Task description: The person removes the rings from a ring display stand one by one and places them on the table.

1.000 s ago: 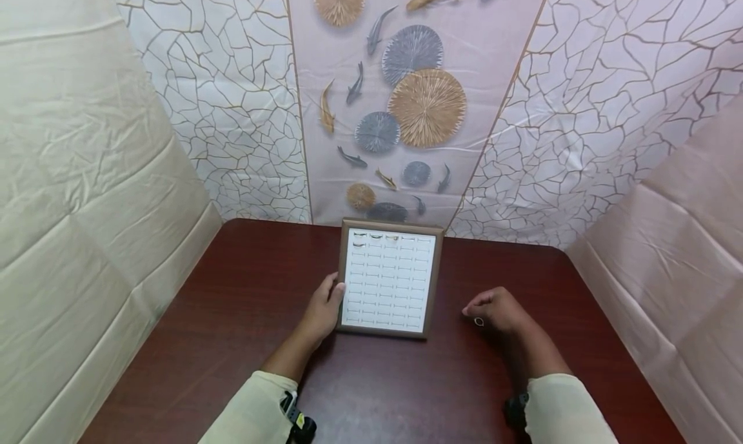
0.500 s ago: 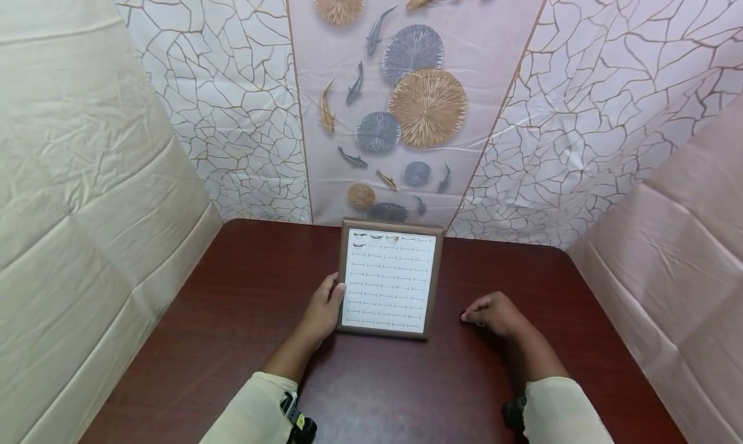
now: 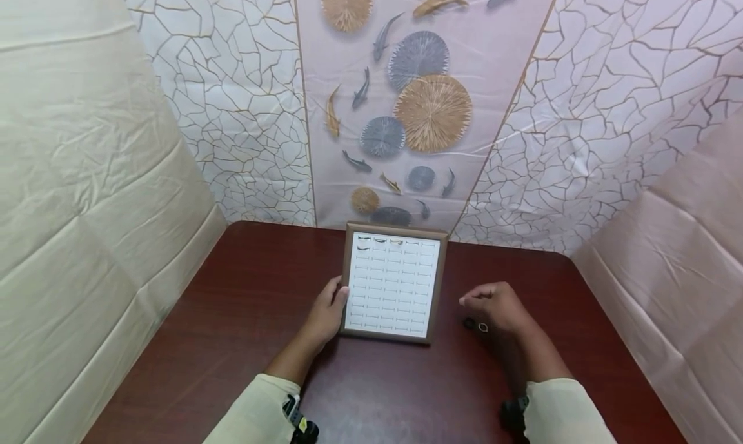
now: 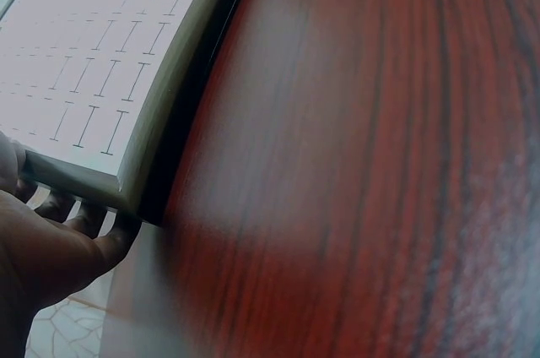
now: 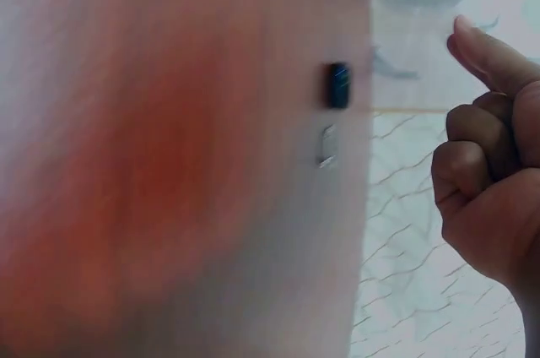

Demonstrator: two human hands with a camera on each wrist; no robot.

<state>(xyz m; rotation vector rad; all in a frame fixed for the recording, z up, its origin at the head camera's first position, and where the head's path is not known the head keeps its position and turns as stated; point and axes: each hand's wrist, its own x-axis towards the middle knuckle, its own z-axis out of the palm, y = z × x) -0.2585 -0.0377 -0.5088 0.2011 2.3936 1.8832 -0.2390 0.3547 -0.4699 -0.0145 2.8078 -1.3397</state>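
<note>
A brown-framed board (image 3: 391, 295) with a white face printed with rows of short lines stands tilted at mid-table. Several small dark and gold ring-like bands (image 3: 380, 241) sit in its top rows. My left hand (image 3: 325, 312) grips the board's left edge, thumb in front and fingers behind, as the left wrist view shows. On the table right of the board lie a black ring (image 3: 468, 323) and a silver ring (image 3: 483, 327). Above them is my right hand (image 3: 498, 305), thumb and index tips together, other fingers curled. Nothing shows between the tips in the right wrist view.
The dark red wooden table (image 3: 244, 315) ends at a patterned cloth backdrop (image 3: 255, 108) just behind the board. Cream cloth walls (image 3: 81, 237) rise along both sides. A dark strapped device (image 3: 298, 421) is worn on each wrist.
Half a second ago the black ring was at my right fingertips; now it lies on the table beside the silver ring, and the hand has risen. My left hand keeps its hold.
</note>
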